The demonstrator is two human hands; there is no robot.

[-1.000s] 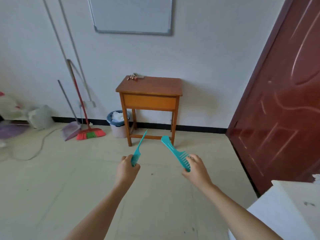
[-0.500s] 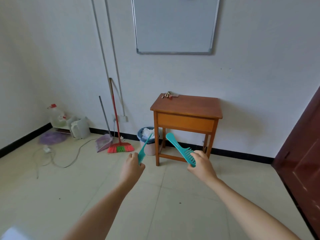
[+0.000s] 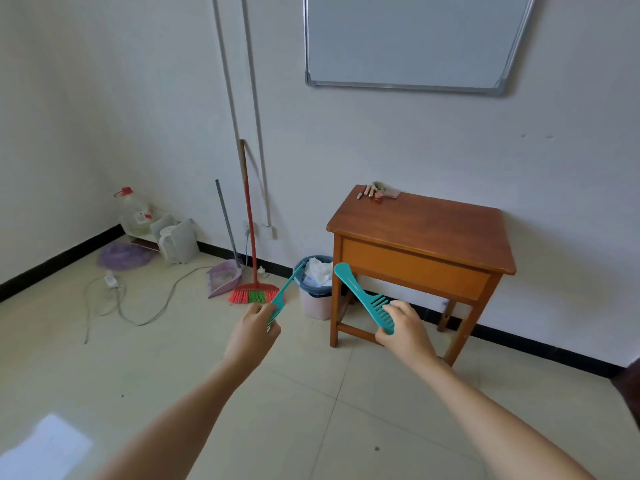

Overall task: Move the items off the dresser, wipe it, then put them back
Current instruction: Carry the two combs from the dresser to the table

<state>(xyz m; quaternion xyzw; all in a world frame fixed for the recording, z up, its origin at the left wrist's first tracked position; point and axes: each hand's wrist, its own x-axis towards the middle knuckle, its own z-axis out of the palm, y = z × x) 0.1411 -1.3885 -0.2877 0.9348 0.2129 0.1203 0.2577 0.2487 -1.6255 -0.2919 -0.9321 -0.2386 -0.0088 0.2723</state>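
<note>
A bin [image 3: 313, 292] is crowding the wooden surface's [image 3: 426, 226] left leg at centre. A broom [image 3: 253, 271], dustpan [image 3: 223, 278] and loose cable [image 3: 138, 318] are lying further left. Smooth tile floor [image 3: 173, 375] is lying open ahead. The left hand [image 3: 254, 332] is pinching a thin teal tail comb [image 3: 282, 299], and the right hand [image 3: 405, 329] is gripping a wide-toothed comb [image 3: 363, 297], both short of the surface.

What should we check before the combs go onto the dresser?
1. Left hand grips thin comb: ok.
2. Right hand grips wide comb: ok.
3. Bare space on dresser top: ok; small items sit only at its back left corner.
4. Floor up to the dresser free of obstacles: ok; bin stands to the dresser's left.
5. Top already wiped: cannot tell.
</note>
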